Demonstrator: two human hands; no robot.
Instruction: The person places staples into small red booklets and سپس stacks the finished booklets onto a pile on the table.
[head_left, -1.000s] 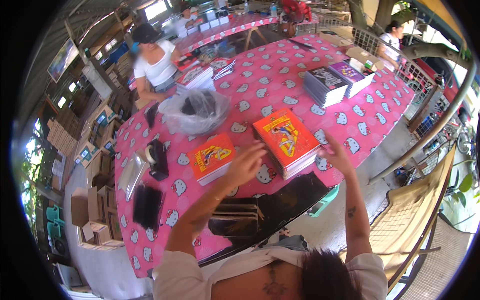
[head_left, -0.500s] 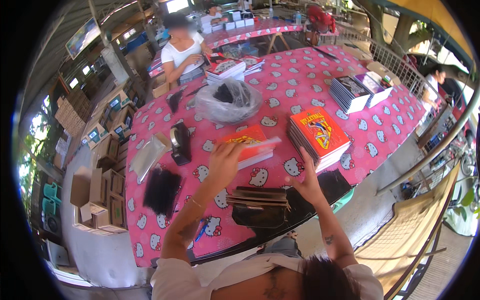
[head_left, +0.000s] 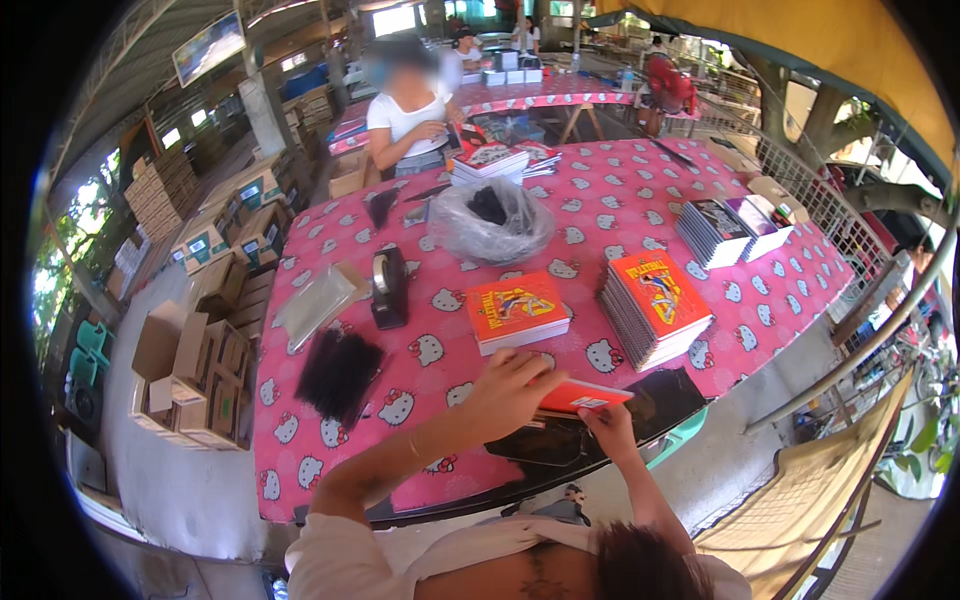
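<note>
**Fingers on a red booklet at the desk's near edge**

Our left-hand fingers [head_left: 520, 385] curl over the top of a red booklet [head_left: 585, 396], and our right-hand fingers [head_left: 597, 418] pinch its lower edge from beneath, so both hands are grasping it. It sits flat between them, just above a dark plastic sleeve [head_left: 600, 425] at the near rim of the pink desk [head_left: 440, 300]. We judge that the booklet is being bagged; the next move would call for aligning it with the sleeve's mouth. Further right, beyond our fingers, lie a short stack of orange booklets [head_left: 517, 312] and a taller stack [head_left: 657, 305].
</note>
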